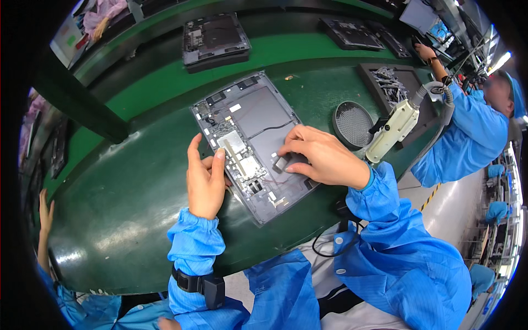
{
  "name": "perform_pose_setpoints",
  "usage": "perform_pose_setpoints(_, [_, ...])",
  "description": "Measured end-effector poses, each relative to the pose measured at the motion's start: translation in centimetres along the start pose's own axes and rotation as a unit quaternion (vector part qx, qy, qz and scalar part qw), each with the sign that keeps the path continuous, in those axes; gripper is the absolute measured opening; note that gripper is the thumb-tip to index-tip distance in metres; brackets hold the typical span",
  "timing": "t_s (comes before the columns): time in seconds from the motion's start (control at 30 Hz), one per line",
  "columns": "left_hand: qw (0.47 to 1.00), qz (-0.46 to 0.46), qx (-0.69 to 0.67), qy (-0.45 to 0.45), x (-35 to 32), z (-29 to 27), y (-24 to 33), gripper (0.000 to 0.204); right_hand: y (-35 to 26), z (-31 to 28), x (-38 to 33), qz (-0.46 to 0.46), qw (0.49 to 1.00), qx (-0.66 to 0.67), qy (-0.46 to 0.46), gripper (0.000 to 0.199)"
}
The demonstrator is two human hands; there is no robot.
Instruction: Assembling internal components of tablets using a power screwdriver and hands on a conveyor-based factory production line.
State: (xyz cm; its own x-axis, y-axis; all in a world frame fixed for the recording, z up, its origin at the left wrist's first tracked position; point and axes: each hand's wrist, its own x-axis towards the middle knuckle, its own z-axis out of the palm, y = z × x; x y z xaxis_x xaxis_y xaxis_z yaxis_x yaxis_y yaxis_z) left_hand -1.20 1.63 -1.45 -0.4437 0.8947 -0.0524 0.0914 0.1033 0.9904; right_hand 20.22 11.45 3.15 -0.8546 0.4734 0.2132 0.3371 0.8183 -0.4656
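Observation:
An opened laptop base [264,118] lies tilted in front of me, its circuit board [239,154] and dark inner panel exposed. My left hand [206,179] grips its left edge, thumb on top and the index finger stretched out along the side. Over the lower right part of the laptop base, my right hand [324,157] is closed in a pinch on a small grey piece [282,163]. The fingers partly cover that piece, so I cannot tell whether it is fixed to the base. A thin black cable [269,130] crosses the panel above my right fingertips.
The base rests on a green workbench [148,187]. To the right are a round mesh dish [353,125], a pale jointed-arm tool [393,132] and a dark tray [410,82] of small grey parts. More opened units [215,38] sit beyond. A co-worker in blue [462,126] is at right.

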Motion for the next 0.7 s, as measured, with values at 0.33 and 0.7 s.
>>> perform_pose_setpoints(0.33, [0.986, 0.098, 0.124, 0.053, 0.0, -0.7, 0.2, 0.038, 0.9, -1.3, 0.4, 0.124, 0.964, 0.207, -0.114, 0.01])
perform_pose_setpoints(0.7, [0.84, 0.382, 0.346, -0.173, -2.7, 2.2, 2.8, 0.03, 1.7, -0.2, 0.2, 0.037, 0.944, 0.287, -0.158, 0.013])
